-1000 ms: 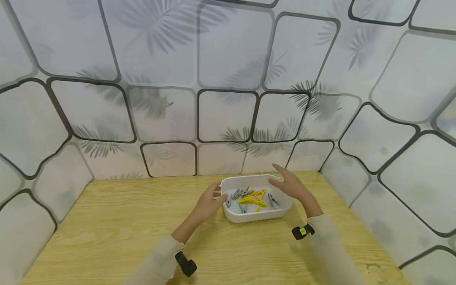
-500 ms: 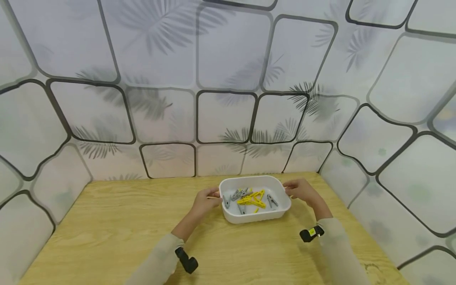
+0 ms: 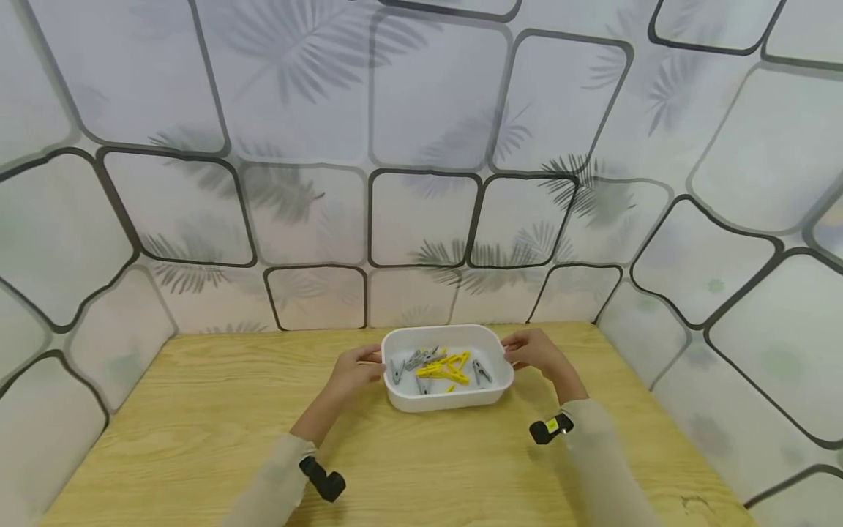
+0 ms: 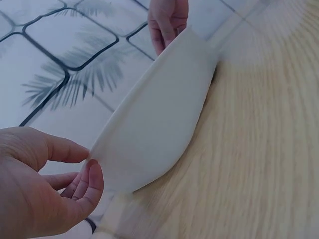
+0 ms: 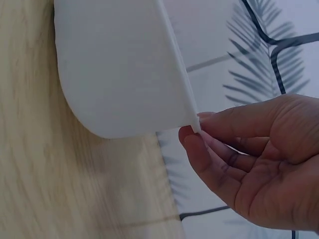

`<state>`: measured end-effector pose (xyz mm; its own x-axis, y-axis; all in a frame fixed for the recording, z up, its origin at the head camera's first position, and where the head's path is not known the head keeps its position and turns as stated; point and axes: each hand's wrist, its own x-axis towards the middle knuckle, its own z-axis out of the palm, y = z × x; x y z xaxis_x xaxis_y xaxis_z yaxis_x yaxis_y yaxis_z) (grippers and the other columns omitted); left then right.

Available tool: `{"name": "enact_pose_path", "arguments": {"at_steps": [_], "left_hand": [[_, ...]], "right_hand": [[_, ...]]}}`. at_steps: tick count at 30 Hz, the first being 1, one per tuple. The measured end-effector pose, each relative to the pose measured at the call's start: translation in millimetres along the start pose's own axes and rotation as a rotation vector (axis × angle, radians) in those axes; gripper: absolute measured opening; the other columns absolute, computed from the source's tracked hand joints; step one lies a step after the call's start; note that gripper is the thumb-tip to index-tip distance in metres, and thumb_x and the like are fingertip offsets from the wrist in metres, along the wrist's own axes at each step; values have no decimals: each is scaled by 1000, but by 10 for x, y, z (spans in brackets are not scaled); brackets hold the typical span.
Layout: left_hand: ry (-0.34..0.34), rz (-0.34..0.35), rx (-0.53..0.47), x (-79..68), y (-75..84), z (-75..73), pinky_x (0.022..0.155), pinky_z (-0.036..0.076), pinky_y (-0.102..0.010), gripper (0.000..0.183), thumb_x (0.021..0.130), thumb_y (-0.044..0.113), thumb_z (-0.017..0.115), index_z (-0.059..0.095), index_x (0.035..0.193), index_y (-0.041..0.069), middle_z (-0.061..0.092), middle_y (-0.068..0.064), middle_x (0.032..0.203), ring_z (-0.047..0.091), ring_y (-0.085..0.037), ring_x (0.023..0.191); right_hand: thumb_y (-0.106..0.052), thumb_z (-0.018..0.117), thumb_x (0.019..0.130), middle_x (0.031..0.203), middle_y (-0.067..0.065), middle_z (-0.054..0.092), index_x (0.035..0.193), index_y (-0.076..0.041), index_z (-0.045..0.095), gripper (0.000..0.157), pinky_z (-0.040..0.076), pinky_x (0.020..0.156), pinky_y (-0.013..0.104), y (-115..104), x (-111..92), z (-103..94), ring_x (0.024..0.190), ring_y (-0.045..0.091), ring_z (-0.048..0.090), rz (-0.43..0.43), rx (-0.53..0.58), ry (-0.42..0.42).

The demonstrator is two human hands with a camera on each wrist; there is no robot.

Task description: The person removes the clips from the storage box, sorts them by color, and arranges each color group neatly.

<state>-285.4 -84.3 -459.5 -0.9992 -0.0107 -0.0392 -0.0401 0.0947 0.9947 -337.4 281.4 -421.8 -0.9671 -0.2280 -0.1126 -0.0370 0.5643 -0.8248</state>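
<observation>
A white plastic basin (image 3: 448, 401) with rounded corners stands near the back of the wooden table, between both hands. Inside it lie several yellow clothespins (image 3: 440, 372) and grey clothespins (image 3: 481, 371). My left hand (image 3: 353, 377) pinches the basin's left rim between thumb and fingers, as the left wrist view shows up close. At the opposite end, my right hand (image 3: 538, 353) pinches the right rim, with fingertips (image 5: 193, 144) curled under the lip in the right wrist view. The clothespins are hidden behind the basin's wall in both wrist views.
The light wooden table (image 3: 250, 410) spreads out around the basin. A patterned wall covering (image 3: 316, 219) with grey leaves and dark outlines rises behind the table and along both sides. Black wrist cameras (image 3: 323, 479) sit over the cream sleeves.
My right hand came down from above the basin to its right rim, and the left hand took hold of the left rim. The basin, with its clothespins, has then shifted left.
</observation>
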Motion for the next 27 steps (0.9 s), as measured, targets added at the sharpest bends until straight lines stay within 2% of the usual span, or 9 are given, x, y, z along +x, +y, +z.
{"name": "enact_pose_path", "arguments": {"at_steps": [6,12,19,23,27], "left_hand": [[-21,-30,-2,34,2,-125,80,60,-31,50,87,-10,65,56,136,-12,65,-28,115,66,-15,88],[-32,-27,5,27,23,-219,88,59,-40,49,88,-7,65,56,136,-12,64,-25,112,64,-16,89],[-51,-7,23,35,1,-247,90,58,-41,48,88,-5,65,57,135,-12,63,-19,108,62,-17,93],[-64,19,76,42,7,-248,85,59,-35,48,88,-5,65,57,134,-13,64,-23,109,64,-18,93],[-81,36,179,66,40,-269,81,57,-33,49,89,-3,67,56,136,-12,64,-26,113,66,-24,95]], "right_hand": [[2,68,89,98,19,71,122,17,60,37,62,76,43,-74,39,97,77,13,67,-4,22,2],[1,70,88,94,14,72,121,15,62,37,61,73,39,-97,76,164,77,12,66,20,41,19],[0,69,88,95,15,71,121,13,63,36,61,74,38,-61,93,202,79,14,66,48,20,37],[1,68,89,95,15,70,122,13,61,36,61,78,42,-64,68,202,78,14,66,46,40,37],[1,68,89,94,15,70,124,14,60,37,61,81,47,-88,75,193,77,14,66,42,55,26]]}}
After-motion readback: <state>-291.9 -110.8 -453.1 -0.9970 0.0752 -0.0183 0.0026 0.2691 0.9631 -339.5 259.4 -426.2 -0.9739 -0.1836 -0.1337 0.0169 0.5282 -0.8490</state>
